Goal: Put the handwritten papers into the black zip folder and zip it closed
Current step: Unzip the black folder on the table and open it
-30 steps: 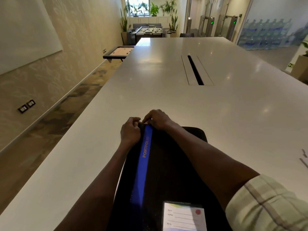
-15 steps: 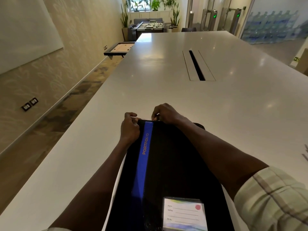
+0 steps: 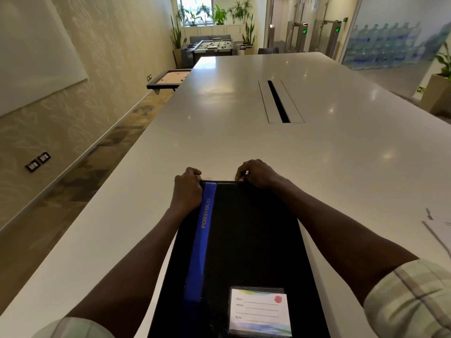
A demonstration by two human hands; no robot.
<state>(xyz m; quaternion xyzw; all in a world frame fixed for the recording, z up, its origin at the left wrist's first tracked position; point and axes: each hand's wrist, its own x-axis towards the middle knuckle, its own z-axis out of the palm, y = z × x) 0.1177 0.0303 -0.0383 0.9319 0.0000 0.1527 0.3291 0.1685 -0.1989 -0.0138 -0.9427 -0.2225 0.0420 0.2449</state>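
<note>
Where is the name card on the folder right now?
In the head view, the name card sits on the black folder's near right corner, right of the blue stripe.

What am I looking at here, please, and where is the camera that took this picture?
There is no machine here: a person works with two bare hands, and the camera sits on their head, looking forward and down. That is why you see both forearms reaching away from you.

On the long white table lies a black folder with a blue stripe that reads PORTFOLIO and a name card near the bottom. The left hand grips the folder's far left corner. The right hand pinches something small at the far edge, probably the zip pull, though it is too small to tell.

A sheet of paper shows at the right edge of the picture. Beyond the table stand a foosball table and plants.
</note>
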